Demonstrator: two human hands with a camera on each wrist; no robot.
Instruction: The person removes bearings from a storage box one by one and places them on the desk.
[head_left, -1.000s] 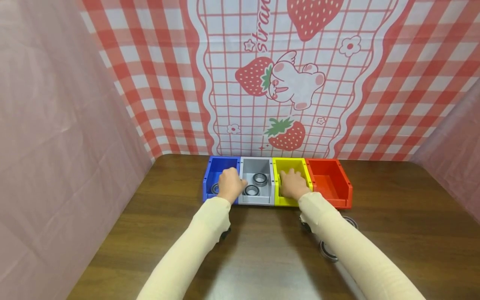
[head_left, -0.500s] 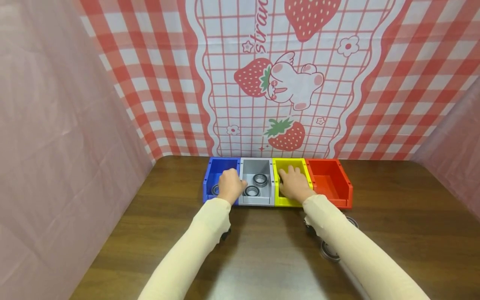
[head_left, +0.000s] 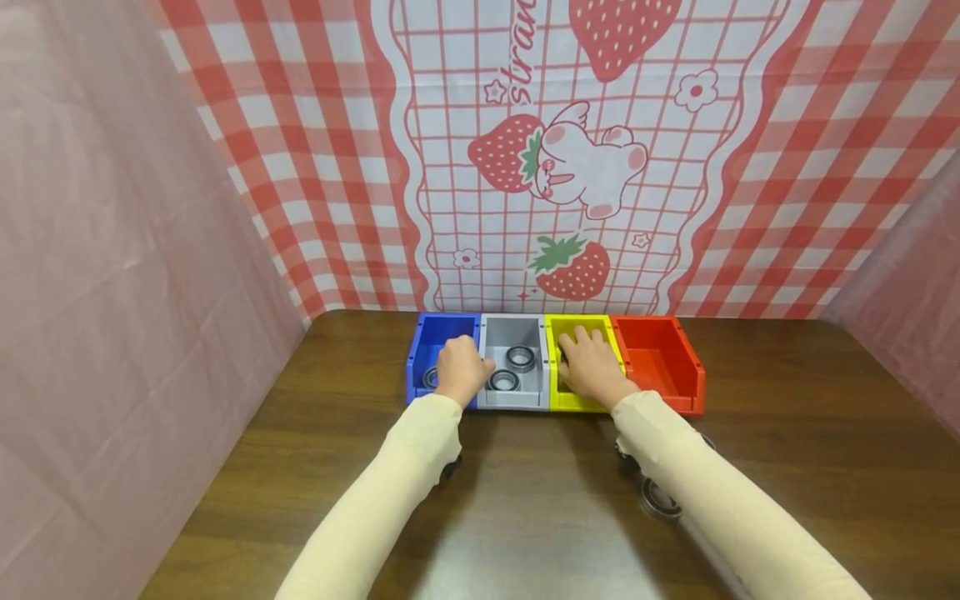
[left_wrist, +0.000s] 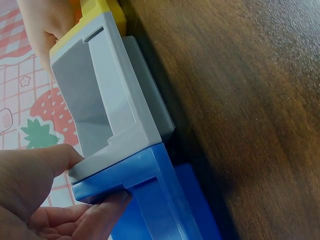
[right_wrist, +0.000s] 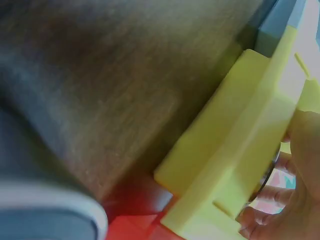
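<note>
My left hand (head_left: pixel 461 369) pinches the adjoining walls of the blue storage bin (left_wrist: pixel 150 205) and grey storage bin (left_wrist: pixel 112 75), thumb on the grey side and fingers inside the blue one. Inside the yellow storage bin (head_left: pixel 557 392) is my right hand (head_left: pixel 592 367), its fingers curled around a ball bearing (right_wrist: pixel 267 177) whose dark edge shows in the right wrist view; most of that bearing is hidden by the hand and bin wall. Two bearings (head_left: pixel 520 359) lie in the grey bin. Another bearing (head_left: pixel 430 378) shows partly in the blue bin, beside my left hand.
A red storage bin (head_left: pixel 660 367) ends the row on the right. On the wooden table (head_left: pixel 525 517), a larger bearing (head_left: pixel 660 497) lies near my right sleeve, with another ring partly hidden behind the sleeve. A checked strawberry cloth (head_left: pixel 345 167) hangs behind the bins.
My right wrist and forearm have shifted slightly right, and the fingers in the yellow bin look more spread in the head view. The left hand holds its place on the bin walls.
</note>
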